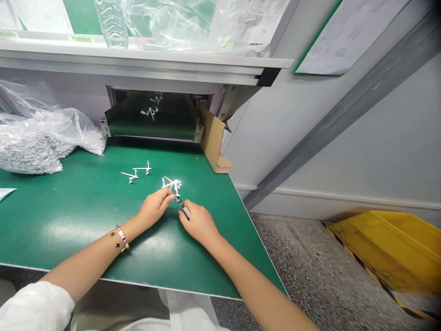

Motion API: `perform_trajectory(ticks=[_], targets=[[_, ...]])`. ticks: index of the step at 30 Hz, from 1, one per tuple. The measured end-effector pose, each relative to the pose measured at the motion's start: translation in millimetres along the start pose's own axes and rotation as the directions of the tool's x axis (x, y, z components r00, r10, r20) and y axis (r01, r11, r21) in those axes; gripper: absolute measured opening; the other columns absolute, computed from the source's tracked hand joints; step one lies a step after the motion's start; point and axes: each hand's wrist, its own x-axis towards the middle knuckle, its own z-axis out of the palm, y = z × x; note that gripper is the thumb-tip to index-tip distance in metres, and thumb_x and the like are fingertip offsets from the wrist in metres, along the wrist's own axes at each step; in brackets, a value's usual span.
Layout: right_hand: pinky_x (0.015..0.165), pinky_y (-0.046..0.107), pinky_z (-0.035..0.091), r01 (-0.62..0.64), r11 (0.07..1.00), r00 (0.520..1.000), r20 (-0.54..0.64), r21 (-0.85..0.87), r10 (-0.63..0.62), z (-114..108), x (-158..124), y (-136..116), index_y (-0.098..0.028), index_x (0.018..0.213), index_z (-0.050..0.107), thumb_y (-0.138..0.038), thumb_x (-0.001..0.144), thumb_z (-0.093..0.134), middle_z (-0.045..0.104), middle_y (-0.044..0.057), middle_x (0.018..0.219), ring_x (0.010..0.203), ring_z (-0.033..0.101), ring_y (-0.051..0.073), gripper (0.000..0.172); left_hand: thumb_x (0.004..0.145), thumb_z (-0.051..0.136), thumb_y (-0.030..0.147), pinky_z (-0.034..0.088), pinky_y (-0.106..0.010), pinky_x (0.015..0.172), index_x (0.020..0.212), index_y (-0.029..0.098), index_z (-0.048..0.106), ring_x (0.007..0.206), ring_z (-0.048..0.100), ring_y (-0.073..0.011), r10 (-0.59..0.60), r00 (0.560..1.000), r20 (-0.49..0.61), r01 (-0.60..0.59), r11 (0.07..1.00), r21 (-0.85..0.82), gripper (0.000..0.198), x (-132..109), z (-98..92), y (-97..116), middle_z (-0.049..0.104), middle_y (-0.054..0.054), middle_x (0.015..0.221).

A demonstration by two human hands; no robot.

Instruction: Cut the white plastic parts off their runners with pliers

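Observation:
My right hand [200,222] is closed around a pair of nippers [183,208] with pale grips, whose dark jaws point away from me at the white plastic pieces. My left hand [155,206] pinches the near end of a white branched plastic piece [176,185], close to the nipper tips; whether the jaws touch it I cannot tell. More white plastic lies just beyond these fingers. Farther left, two thin branched white pieces [141,170] rest on the green tabletop [103,220].
A conveyor belt [155,128] carries more white pieces through a wall opening. Clear bags [31,142] of small white parts sit at the left. Folded cardboard [211,138] stands beside the conveyor's right side. A shelf [144,62] overhangs the back. A yellow bin [389,248] is on the floor.

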Motion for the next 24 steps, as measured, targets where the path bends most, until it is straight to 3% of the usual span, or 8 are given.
perform_trajectory(ticks=[7, 12, 18, 24], targets=[[0.063, 0.028, 0.028, -0.076, 0.966, 0.997, -0.014, -0.246, 0.075, -7.8, -1.9, 4.1, -0.020, 0.081, 0.056, -0.025, 0.085, 0.044, 0.066, 0.005, 0.078, 0.071, 0.060, 0.018, 0.013, 0.090, 0.035, 0.038, 0.038, -0.024, 0.067, 0.084, 0.019, 0.054, 0.070, 0.050, -0.0144, -0.068, 0.986, 0.155, 0.074, 0.997, -0.033, 0.028, 6.3, 3.3, -8.2, 0.056, 0.001, 0.074], [0.065, 0.030, 0.029, -0.055, 0.919, 0.998, 0.005, -0.389, 0.062, -8.3, -2.1, 9.8, -0.018, 0.087, 0.059, -0.026, 0.084, 0.045, 0.066, 0.009, 0.080, 0.073, 0.061, 0.021, 0.016, 0.088, 0.041, 0.041, 0.036, -0.023, 0.063, 0.087, 0.019, 0.058, 0.066, 0.049, -0.0136, -0.103, 0.957, 0.272, 0.108, 0.994, -0.006, 0.027, 7.8, 3.8, -14.8, 0.057, 0.002, 0.071], [0.066, 0.031, 0.029, -0.035, 0.903, 0.999, 0.006, -0.429, 0.042, -6.8, -1.7, 11.8, -0.019, 0.087, 0.060, -0.027, 0.085, 0.046, 0.066, 0.009, 0.078, 0.074, 0.061, 0.022, 0.017, 0.087, 0.042, 0.040, 0.033, -0.023, 0.060, 0.086, 0.020, 0.059, 0.065, 0.048, -0.0145, -0.126, 0.952, 0.280, 0.109, 0.991, 0.078, 0.027, 6.1, 3.8, -14.6, 0.058, 0.001, 0.071], [0.065, 0.030, 0.028, -0.091, 0.930, 0.996, -0.025, -0.356, 0.088, -7.5, 1.2, 12.1, -0.017, 0.087, 0.058, -0.026, 0.084, 0.045, 0.066, 0.009, 0.082, 0.075, 0.061, 0.021, 0.016, 0.087, 0.041, 0.040, 0.034, -0.023, 0.062, 0.086, 0.020, 0.058, 0.067, 0.048, -0.0136, -0.109, 0.961, 0.256, 0.103, 0.994, 0.036, 0.026, 7.5, 1.4, -15.5, 0.058, 0.002, 0.073]])
